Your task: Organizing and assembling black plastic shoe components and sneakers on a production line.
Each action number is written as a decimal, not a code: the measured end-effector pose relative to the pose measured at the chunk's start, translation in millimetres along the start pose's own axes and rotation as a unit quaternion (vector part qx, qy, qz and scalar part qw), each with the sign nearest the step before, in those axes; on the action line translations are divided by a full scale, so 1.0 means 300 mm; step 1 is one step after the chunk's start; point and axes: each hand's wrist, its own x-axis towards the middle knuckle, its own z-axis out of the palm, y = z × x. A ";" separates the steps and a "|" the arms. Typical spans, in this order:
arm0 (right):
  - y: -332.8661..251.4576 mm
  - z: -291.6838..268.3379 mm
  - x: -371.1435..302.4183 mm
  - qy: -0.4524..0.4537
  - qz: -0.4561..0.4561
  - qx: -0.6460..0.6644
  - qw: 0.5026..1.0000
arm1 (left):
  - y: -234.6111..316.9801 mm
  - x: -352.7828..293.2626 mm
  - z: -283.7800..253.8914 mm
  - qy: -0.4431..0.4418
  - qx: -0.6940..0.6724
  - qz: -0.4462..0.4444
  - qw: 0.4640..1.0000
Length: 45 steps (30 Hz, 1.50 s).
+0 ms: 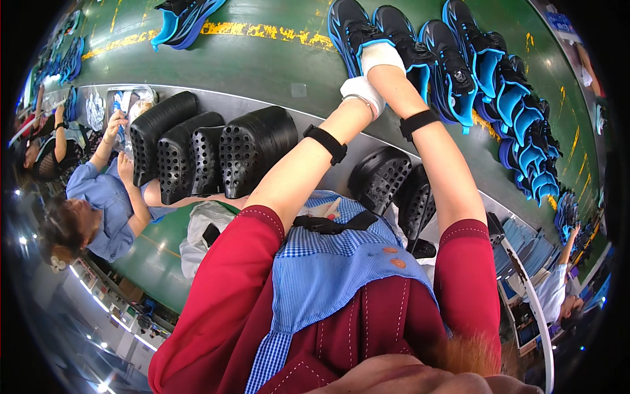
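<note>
My left hand point(361, 92), in a white glove, is at the heel end of a black sneaker point(354, 27) with a bright blue sole and lining. Just beyond it my right hand point(383, 58), also white-gloved, is against the same shoe's collar and partly covers it. The fingers of both hands are hidden by the gloves' backs and the angle, so their grip cannot be made out. To the right, more sneakers point(453, 65) of the same kind stand close together in rows on the green surface. My forearms cross over the metal edge, each with a black band.
Black perforated boot-shaped forms point(256, 148) line the grey metal ledge point(298, 108) to my left; more forms point(380, 174) are between my arms. Another sneaker point(184, 23) lies at the far left. A person in blue point(108, 210) handles something beside the ledge.
</note>
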 end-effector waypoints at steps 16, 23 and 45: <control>0.292 -0.058 -0.890 0.215 -0.145 0.064 0.964 | -0.058 -0.123 -0.395 -0.090 0.082 0.107 0.987; 0.347 0.209 -1.250 0.111 0.034 0.026 0.993 | -0.079 -0.197 -0.498 -0.072 -0.267 -0.005 0.961; 0.320 0.122 -1.361 0.310 -0.022 0.087 0.947 | 0.057 -0.394 -0.187 0.188 -0.139 0.254 0.939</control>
